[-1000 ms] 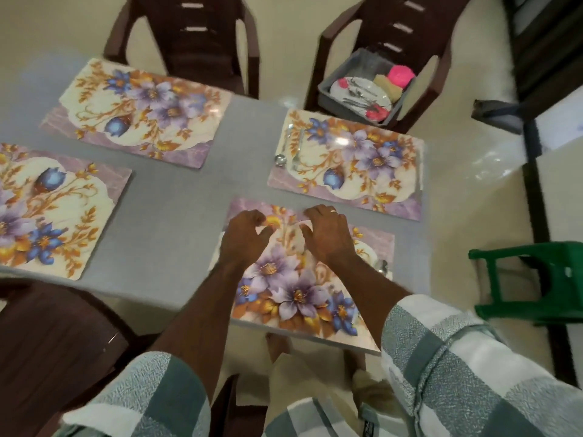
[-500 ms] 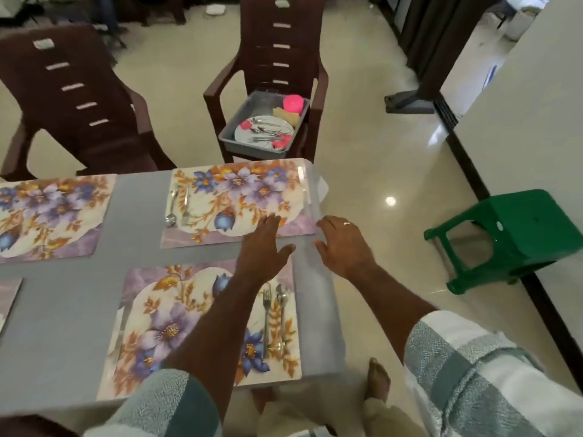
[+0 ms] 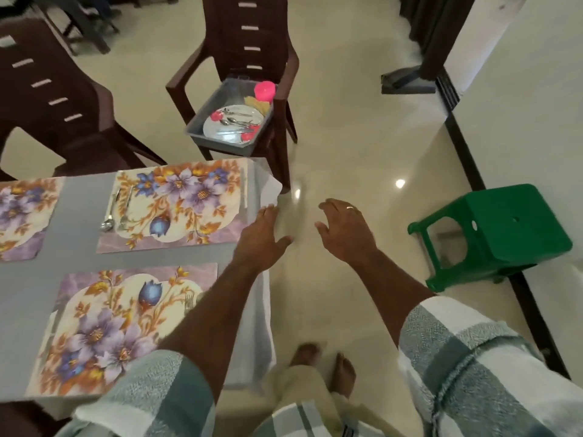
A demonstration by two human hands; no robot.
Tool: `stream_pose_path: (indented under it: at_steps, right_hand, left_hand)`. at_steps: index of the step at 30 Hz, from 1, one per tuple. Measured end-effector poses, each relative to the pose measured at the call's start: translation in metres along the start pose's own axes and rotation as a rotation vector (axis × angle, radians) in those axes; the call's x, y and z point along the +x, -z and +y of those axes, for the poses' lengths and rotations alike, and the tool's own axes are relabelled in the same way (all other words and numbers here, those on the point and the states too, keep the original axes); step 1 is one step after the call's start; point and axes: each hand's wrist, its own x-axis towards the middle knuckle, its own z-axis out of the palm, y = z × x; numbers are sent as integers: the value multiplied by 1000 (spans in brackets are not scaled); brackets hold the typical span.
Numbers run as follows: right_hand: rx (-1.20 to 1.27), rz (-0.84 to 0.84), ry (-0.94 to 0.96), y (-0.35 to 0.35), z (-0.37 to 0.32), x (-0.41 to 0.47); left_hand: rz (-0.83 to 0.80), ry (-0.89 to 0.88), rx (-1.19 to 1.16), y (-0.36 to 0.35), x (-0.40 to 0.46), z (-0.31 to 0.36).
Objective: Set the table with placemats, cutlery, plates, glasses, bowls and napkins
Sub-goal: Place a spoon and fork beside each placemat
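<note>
Floral vinyl placemats (image 3: 173, 205) are down with some steel cutlery (image 3: 116, 210). Your left hand (image 3: 262, 236) and right hand (image 3: 344, 230) are spread, empty; plates still sit in the grey plastic tub (image 3: 202, 129)

single head-worn view looks steeply down, seemingly from standing height, over the table (image 3: 79, 266) corner.

Short sleeves (image 3: 467, 367) in a grey-green and white check, a ring (image 3: 350, 208) on the right hand (image 3: 344, 230) — bare feet (image 3: 325, 364), beige lower garment.

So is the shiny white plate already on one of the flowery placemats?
No, the shiny white plate lies in the grey plastic tub on the brown plastic chair, under loose cutlery.
</note>
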Motion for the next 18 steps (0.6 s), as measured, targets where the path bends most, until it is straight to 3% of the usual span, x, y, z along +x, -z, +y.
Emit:
stream_pose_path:
  at_steps: [8, 18]
  right_hand:
    - [-19, -66, 150, -13, 12, 89]
    - [15, -187, 286, -62, 6, 306]
  left_hand:
    - [62, 109, -51, 12, 57, -6]
    - [144, 238, -218, 77, 227, -51]
